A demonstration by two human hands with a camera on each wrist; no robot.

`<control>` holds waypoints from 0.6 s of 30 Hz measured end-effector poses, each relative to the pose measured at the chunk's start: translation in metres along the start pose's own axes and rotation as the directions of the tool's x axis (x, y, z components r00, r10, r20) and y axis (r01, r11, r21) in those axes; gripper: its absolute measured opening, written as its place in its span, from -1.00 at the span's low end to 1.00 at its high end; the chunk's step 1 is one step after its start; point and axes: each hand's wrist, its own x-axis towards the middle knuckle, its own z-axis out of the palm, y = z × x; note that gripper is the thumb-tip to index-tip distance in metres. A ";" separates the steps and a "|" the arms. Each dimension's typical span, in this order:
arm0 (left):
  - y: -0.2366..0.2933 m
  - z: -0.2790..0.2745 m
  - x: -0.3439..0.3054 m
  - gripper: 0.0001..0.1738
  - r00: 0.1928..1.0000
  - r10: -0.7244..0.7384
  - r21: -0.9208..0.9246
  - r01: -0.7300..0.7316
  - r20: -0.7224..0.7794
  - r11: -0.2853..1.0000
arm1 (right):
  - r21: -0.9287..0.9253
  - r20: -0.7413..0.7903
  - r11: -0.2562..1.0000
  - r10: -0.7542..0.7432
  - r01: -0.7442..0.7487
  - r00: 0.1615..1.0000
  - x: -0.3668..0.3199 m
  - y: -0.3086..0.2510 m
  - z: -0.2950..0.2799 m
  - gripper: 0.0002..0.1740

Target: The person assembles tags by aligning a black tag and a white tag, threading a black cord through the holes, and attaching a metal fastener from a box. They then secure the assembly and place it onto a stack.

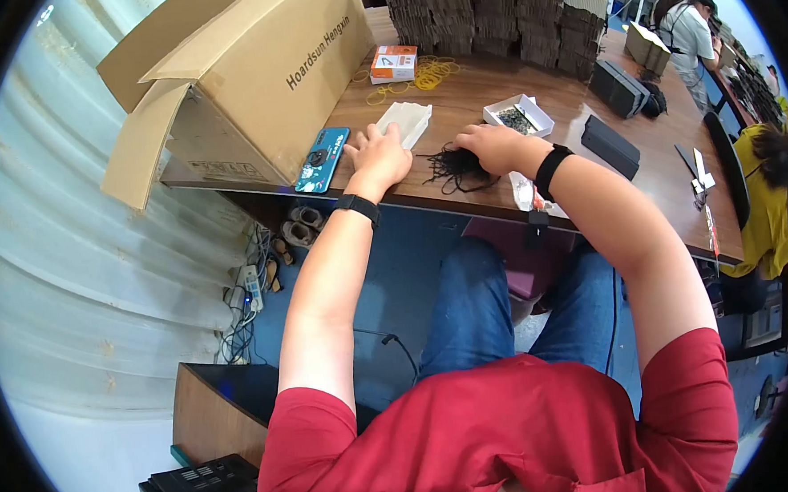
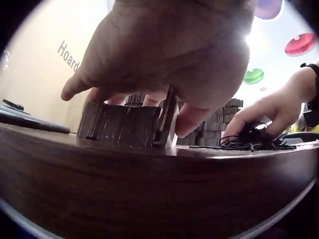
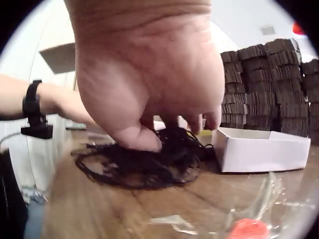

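Near the front edge of the table (image 1: 664, 210), the right hand (image 1: 496, 149) pinches tangled black cords (image 1: 460, 171), whose crossed strands could drag others along, while the spread left hand (image 1: 381, 160) touches a pale item (image 1: 416, 124), an open white box (image 3: 264, 154) beyond the cords

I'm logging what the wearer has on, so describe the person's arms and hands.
Short red sleeves, the left sleeve and the right sleeve, end above the elbows. The left hand and right hand are ungloved. Each wrist wears a black band: left band, right band. The left one carries a boxy black unit.
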 end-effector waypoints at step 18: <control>0.010 -0.009 0.015 -0.79 0.977 -0.033 -0.023 0.029 -0.209 0.999 | 0.700 -0.400 0.638 -0.023 0.322 0.916 -0.231 -0.080 -0.019 -0.69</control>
